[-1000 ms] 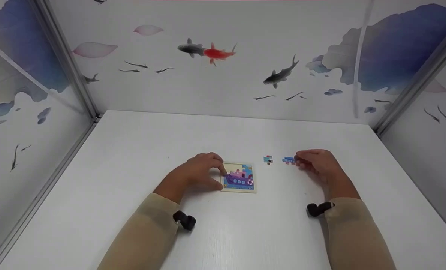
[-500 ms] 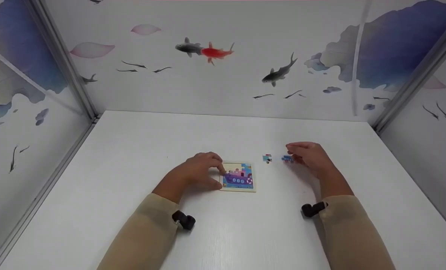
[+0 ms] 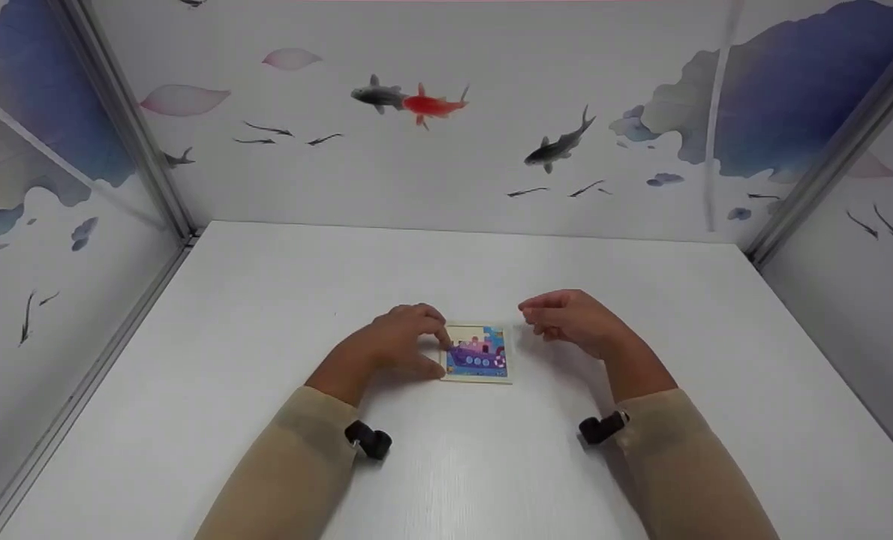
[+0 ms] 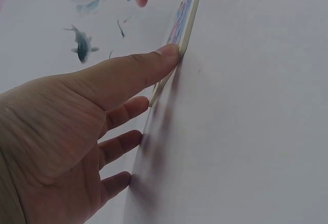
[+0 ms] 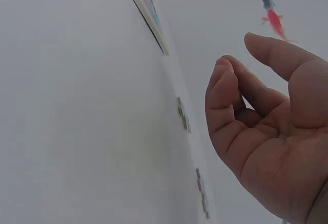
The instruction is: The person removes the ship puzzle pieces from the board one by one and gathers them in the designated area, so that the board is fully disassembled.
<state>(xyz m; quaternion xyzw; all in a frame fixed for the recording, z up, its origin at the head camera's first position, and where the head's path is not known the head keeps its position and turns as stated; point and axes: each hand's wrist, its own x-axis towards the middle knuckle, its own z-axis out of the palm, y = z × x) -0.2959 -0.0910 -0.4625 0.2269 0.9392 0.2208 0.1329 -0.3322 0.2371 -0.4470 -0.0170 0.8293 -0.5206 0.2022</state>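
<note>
Holding the puzzle board (image 3: 479,358) with the left hand (image 3: 404,339), I judge the step is choosing a loose piece (image 5: 183,115) near the relaxed, empty right hand (image 3: 575,324); next needs precise pinching.

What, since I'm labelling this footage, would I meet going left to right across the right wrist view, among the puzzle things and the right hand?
Framed puzzle → upper loose puzzle piece → lower loose puzzle piece → right hand.
</note>
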